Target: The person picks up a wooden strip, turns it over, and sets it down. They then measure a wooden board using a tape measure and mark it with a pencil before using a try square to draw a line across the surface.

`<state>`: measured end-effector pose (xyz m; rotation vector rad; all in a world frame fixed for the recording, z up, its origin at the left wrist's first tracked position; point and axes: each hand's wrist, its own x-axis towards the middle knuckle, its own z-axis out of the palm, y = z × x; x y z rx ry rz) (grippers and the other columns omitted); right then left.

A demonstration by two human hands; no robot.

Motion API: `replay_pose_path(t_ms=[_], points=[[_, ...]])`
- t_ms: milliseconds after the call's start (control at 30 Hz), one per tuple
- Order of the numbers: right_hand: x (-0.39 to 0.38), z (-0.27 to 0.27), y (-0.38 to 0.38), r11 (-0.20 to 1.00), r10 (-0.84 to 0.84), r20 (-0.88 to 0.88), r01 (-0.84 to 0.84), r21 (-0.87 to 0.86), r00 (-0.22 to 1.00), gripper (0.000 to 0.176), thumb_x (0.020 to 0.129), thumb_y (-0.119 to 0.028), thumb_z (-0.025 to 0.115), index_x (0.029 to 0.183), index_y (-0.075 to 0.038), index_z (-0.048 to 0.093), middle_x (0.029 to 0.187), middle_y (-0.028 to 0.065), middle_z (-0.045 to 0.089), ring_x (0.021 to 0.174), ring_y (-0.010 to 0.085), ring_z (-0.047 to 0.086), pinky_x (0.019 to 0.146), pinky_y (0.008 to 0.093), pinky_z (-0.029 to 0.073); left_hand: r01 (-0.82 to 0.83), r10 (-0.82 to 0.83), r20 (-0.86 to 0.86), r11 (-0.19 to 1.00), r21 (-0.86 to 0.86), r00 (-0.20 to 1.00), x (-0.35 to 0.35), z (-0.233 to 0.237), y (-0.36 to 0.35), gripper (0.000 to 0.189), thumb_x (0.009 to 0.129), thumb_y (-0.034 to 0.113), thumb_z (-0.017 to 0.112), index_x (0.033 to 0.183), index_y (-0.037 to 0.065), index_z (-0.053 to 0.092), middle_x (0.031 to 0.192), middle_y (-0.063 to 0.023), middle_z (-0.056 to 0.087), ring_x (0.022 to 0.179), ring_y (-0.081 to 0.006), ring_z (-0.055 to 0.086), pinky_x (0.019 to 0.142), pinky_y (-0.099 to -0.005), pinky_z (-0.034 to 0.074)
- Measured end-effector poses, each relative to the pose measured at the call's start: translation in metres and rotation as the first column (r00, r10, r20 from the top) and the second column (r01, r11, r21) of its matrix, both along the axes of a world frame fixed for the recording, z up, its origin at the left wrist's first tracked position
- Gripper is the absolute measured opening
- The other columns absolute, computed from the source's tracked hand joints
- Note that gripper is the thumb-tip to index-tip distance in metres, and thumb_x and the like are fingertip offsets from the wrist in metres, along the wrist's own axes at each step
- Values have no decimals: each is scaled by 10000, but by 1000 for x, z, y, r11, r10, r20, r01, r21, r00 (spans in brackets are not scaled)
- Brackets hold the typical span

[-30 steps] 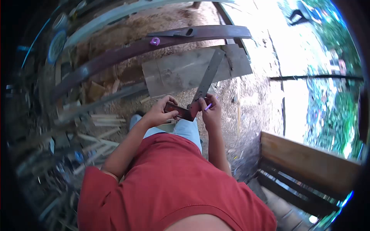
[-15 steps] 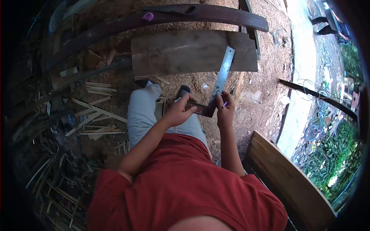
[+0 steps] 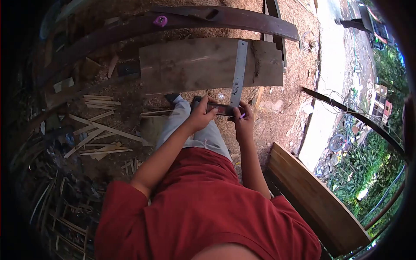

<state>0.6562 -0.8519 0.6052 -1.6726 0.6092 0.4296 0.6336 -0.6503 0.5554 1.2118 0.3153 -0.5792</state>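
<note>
The left hand (image 3: 201,113) is closed around the dark stock of the try square (image 3: 238,73). The steel blade reaches across the board (image 3: 186,65), probably so it stays square to the near edge. The right hand (image 3: 243,124) pinches a purple pencil (image 3: 242,115) beside the blade's base, kept ready at the blade. The board lies on the sawdust-covered ground (image 3: 281,108).

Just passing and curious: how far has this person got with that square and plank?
Done: the try square is lined up, blade over the wooden plank. In hand: the left hand grips its stock; the right hand holds a purple pencil beside it. Left: no pencil line shows on the plank, so marking likely has not begun.
</note>
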Motion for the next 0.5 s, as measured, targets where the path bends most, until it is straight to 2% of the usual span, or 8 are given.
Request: replay_pose_path(t_ms=[100, 167, 200, 267, 300, 367, 433, 500], points=[[3, -29, -1, 994, 111, 69, -109, -32, 991, 429, 1082, -78, 695, 1494, 0, 610, 1112, 108, 741, 976, 177, 740, 782, 339, 650, 12, -12, 10, 1000, 24, 1000, 14, -15, 10, 327, 1085, 78, 686, 1352, 79, 497, 1111, -35, 661, 1031, -100, 658, 870, -291, 546], [6, -39, 1, 996, 86, 44, -86, -13, 995, 430, 1080, -76, 699, 1494, 3, 612, 1101, 105, 738, 960, 170, 730, 792, 330, 635, 117, -134, 94, 978, 173, 986, 20, -10, 17, 377, 1039, 113, 760, 1319, 70, 511, 1213, -95, 652, 1156, -189, 680, 913, -334, 570], [7, -43, 1, 998, 61, 26, -61, 7, 998, 432, 1078, -75, 702, 1493, 6, 615, 1091, 102, 734, 943, 164, 721, 802, 321, 621, 116, -132, 88, 979, 169, 987, 21, -14, 18, 377, 1039, 113, 760, 1319, 70, 511, 1213, -95, 652, 1156, -189, 680, 913, -334, 570], [11, -52, -1, 994, 100, -9, -100, -37, 995, 434, 1073, -72, 708, 1491, 7, 619, 1087, 100, 731, 934, 157, 711, 807, 317, 610, 174, -306, 231, 872, 458, 924, 23, -23, 22, 466, 951, 124, 831, 1317, 68, 549, 1293, -156, 631, 1218, -314, 667, 968, -409, 568], [13, -56, -3, 987, 136, -40, -139, -76, 990, 436, 1069, -69, 713, 1489, 9, 622, 1083, 97, 729, 924, 150, 702, 811, 313, 600, 171, -299, 226, 874, 456, 927, 23, -28, 22, 466, 951, 124, 831, 1317, 68, 549, 1293, -156, 631, 1218, -314, 667, 968, -409, 568], [16, -67, -4, 984, 153, -26, -154, -86, 988, 432, 1056, -60, 727, 1473, 7, 636, 1048, 83, 727, 899, 140, 685, 797, 312, 589, 90, -374, 334, 771, 630, 865, 22, -39, 18, 549, 878, 144, 865, 1342, 71, 580, 1292, -183, 618, 1238, -410, 623, 1042, -489, 529], [25, -82, -11, 980, 176, -7, -176, -92, 984, 427, 1044, -50, 740, 1457, 6, 649, 1013, 69, 725, 875, 130, 668, 783, 311, 578, 9, -385, 406, 734, 679, 829, 26, -55, 12, 579, 856, 172, 883, 1343, 72, 587, 1278, -171, 608, 1241, -403, 615, 1037, -497, 520], [37, -97, -22, 932, 337, 38, -328, -152, 941, 501, 1024, -40, 756, 1503, -5, 612, 1068, 93, 737, 898, 149, 698, 793, 324, 583, -76, -402, 468, 689, 721, 787, 27, -71, 2, 610, 835, 199, 901, 1345, 73, 594, 1264, -159, 598, 1243, -395, 606, 1032, -506, 512]])
